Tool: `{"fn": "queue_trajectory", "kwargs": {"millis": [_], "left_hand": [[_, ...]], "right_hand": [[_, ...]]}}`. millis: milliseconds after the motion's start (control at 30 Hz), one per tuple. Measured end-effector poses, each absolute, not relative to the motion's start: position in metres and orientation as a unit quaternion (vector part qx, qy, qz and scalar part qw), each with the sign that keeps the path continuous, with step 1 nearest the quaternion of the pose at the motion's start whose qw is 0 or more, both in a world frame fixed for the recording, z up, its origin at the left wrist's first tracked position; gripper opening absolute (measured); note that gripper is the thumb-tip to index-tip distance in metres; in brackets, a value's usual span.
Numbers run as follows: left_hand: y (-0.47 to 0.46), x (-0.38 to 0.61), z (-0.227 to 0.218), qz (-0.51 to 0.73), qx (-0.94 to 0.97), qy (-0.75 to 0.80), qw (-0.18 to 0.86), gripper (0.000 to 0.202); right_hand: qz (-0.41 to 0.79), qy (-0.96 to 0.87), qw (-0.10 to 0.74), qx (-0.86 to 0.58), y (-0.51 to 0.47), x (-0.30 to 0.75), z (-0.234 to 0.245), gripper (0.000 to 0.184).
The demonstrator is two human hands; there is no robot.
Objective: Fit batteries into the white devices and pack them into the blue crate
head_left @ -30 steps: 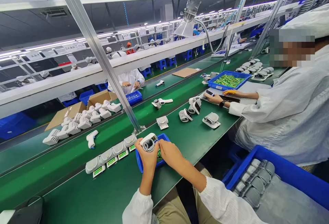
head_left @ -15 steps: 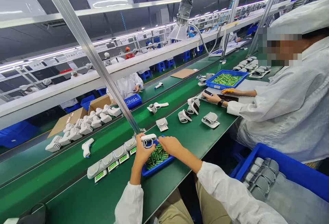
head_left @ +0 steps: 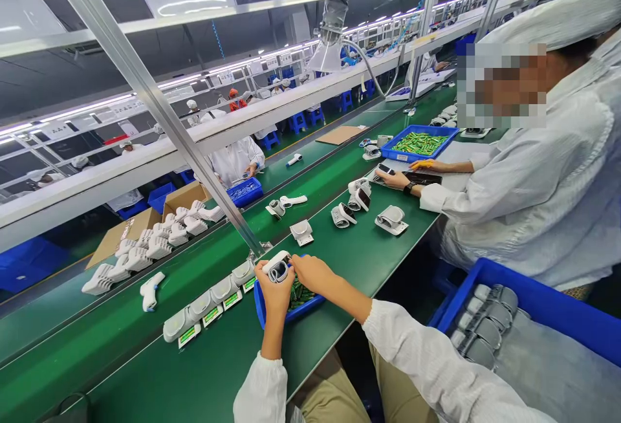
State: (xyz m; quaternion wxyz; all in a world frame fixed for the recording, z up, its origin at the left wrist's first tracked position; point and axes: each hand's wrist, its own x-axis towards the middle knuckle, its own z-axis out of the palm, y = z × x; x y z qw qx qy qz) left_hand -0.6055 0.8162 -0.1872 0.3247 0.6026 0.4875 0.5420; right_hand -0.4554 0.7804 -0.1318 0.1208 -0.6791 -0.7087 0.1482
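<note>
My left hand [head_left: 276, 295] is closed around a white wrist blood pressure monitor [head_left: 278, 257] with a grey rolled cuff, raised over the near edge of a blue bin [head_left: 305, 310]. At the monitor's right end, my right hand [head_left: 311, 277] has its fingers pinched together; what lies between them is hidden. Green batteries [head_left: 301, 295] fill the bin below both hands. To the left runs a row of similar monitors [head_left: 201, 306], with green batteries showing in their open compartments.
More monitors [head_left: 391, 218] stand on the green bench to the right. Beyond runs a green conveyor with a white thermometer gun [head_left: 152, 291]. A metal post [head_left: 160, 103] slants down before me. A co-worker [head_left: 528, 184] sits at right, near a blue crate [head_left: 548, 319] of cuffed units.
My left hand and the monitor have turned slightly, and my right hand has moved in closer to its end. The view has shifted a little; the thermometer gun has travelled left along the conveyor.
</note>
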Motion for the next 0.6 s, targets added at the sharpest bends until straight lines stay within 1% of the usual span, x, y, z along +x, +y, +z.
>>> {"fn": "queue_trajectory", "kwargs": {"millis": [133,233,367,500,600], "left_hand": [[0.820,-0.621,-0.177,0.475,0.687,0.468,0.290,0.063],[0.827,-0.633,-0.167,0.429,0.724,0.435,0.320,0.061],[0.828,-0.632,-0.165,0.453,0.677,0.437,0.380,0.069],[0.824,-0.623,-0.171,0.505,0.627,0.464,0.369,0.074],[0.825,-0.623,-0.173,0.507,0.625,0.459,0.377,0.074]], "right_hand": [[0.126,-0.753,0.084,-0.640,0.783,-0.441,-0.138,0.040],[0.112,-0.765,0.067,-0.630,0.785,-0.440,-0.144,0.039],[0.094,-0.747,0.093,-0.651,0.785,-0.450,-0.147,0.047],[0.087,-0.753,0.098,-0.645,0.790,-0.452,-0.142,0.049],[0.079,-0.775,0.089,-0.621,0.798,-0.446,-0.138,0.054]]}}
